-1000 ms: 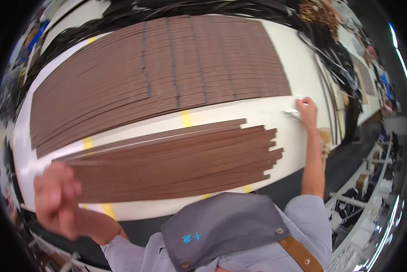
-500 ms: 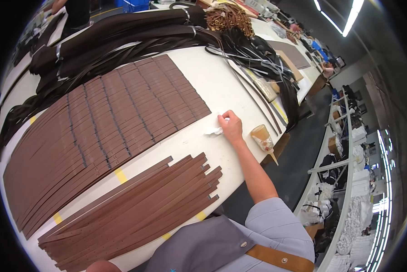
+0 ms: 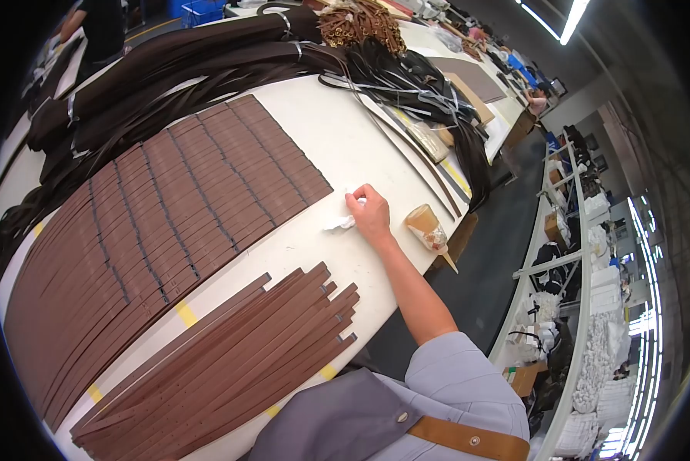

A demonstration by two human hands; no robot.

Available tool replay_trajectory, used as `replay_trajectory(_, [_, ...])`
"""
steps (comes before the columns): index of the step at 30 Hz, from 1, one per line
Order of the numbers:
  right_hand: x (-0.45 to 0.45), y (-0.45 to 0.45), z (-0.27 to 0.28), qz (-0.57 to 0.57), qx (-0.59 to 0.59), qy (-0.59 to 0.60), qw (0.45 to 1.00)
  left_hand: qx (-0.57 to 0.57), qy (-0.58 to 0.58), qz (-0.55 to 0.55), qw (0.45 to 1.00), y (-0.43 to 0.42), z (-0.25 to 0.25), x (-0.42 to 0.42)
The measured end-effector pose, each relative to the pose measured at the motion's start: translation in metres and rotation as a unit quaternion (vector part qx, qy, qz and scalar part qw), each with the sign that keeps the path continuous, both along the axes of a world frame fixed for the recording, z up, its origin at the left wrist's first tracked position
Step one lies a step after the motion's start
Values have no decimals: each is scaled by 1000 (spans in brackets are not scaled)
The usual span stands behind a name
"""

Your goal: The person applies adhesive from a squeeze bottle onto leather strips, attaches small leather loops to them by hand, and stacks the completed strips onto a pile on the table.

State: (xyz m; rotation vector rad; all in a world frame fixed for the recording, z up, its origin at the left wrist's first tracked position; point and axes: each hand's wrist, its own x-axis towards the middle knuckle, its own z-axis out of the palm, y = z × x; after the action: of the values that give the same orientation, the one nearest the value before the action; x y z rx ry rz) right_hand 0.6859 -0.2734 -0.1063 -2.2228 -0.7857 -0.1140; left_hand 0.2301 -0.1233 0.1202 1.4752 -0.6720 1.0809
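Observation:
My right hand (image 3: 371,218) is closed in a pinch over the white tabletop, gripping a crumpled white cloth or tissue (image 3: 340,223). It is just past the near right corner of a broad sheet of brown leather strips (image 3: 206,177) laid side by side, with dark lines across them. Closer to my body lies a loose pile of brown leather strips (image 3: 222,369) with uneven ends. To the right of my hand, a squeeze bottle (image 3: 425,227) with amber contents lies at the table edge, its nozzle pointing over it. My left hand is out of view.
Bundles of dark strips (image 3: 183,69) lie along the far side. A heap of brown straps with brass-coloured hardware (image 3: 360,29) and black straps (image 3: 414,81) are beyond. Shelving (image 3: 575,253) lines the aisle at right. Other people (image 3: 539,98) are in the background.
The whole view has shifted, so the table and things appear further left. My right hand stays closed on the white cloth or tissue. A rounded shape at the bottom edge has left the view.

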Motion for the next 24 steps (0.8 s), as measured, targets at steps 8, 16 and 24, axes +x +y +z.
replay_trajectory(8, [1, 0, -2, 7, 7, -6, 1000, -4, -3, -15, 1000, 0, -5, 5])
replay_trajectory(16, [1, -1, 0, 8, 0, 1, 1000, -3, 4, -31, 1000, 2, -5, 7])
replay_trajectory(24, [0, 0, 1, 7, 4, 0, 1000, 11, 11, -49, 999, 7, -1, 10])
